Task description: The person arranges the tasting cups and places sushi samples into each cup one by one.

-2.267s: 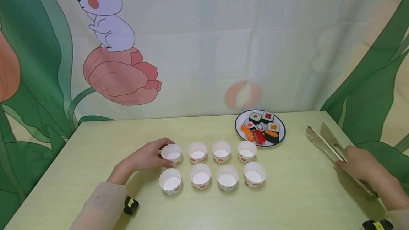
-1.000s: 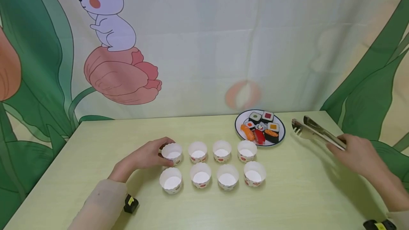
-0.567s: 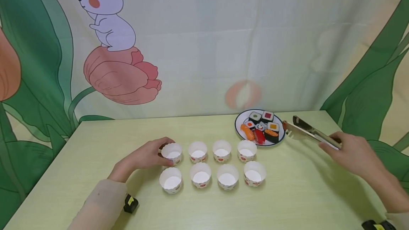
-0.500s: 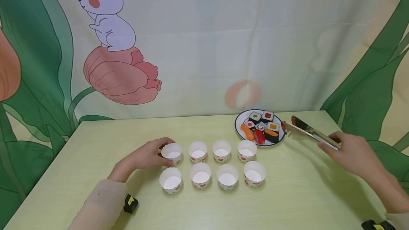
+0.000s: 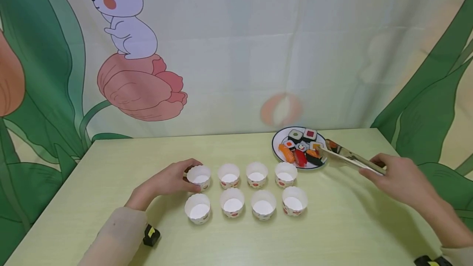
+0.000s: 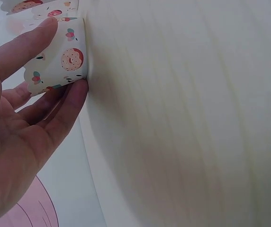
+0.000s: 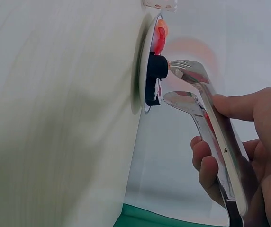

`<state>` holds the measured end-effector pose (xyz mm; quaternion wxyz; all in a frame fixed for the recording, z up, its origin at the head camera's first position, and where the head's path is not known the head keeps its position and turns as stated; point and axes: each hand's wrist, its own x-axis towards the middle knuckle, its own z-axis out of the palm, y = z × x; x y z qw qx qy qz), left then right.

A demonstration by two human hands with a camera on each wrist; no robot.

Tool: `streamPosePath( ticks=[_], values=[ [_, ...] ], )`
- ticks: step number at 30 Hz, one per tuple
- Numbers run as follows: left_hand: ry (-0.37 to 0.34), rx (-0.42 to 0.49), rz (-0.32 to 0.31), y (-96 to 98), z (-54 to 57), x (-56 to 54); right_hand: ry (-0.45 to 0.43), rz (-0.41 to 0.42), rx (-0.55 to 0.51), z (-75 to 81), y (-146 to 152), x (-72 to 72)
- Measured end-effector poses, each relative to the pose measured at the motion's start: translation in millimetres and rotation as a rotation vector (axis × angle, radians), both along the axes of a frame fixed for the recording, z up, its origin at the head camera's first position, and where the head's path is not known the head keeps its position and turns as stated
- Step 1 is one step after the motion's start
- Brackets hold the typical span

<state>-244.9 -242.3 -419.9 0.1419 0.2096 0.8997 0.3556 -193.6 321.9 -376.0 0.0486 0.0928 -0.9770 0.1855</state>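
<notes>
My left hand [image 5: 168,182] holds a white paper baking cup [image 5: 199,175] at the back left of two rows of such cups. In the left wrist view, thumb and fingers lie on either side of its printed wall [image 6: 62,59]. My right hand [image 5: 402,180] grips metal serving tongs [image 5: 352,160], one arm ending in a fork, the other in a spoon. The tongs' spread ends are over the right side of a blue-rimmed plate [image 5: 274,147] of sushi pieces. In the right wrist view, the fork tip [image 7: 180,65] is close to a dark-wrapped piece [image 7: 158,66]; nothing sits between the ends.
Several more paper cups stand in the rows, including a front left cup [image 5: 197,208] and a front right cup [image 5: 294,201]. The back right cup [image 5: 285,174] stands close to the plate. A printed curtain [image 5: 229,52] hangs behind the pale table [image 5: 236,243].
My right hand has lifted the tongs from the right side of the table and moved them left, until their ends reach over the plate. The left hand has stayed on its cup.
</notes>
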Motion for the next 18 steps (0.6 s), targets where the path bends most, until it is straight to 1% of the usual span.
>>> streamPosePath(
  ticks=[5,14,18],
  values=[
    [0.001,0.002,-0.002,-0.5,-1.4,-1.2,0.036,0.025,0.021,-2.3,-4.3,-2.8],
    [-0.006,-0.004,-0.001,-0.1,-0.4,-1.2,0.06,0.039,0.045,-6.4,-9.4,-5.6],
    [-0.006,-0.002,-0.005,-0.1,0.5,-0.8,0.058,0.04,0.06,-7.5,-11.8,-7.6]
  ],
)
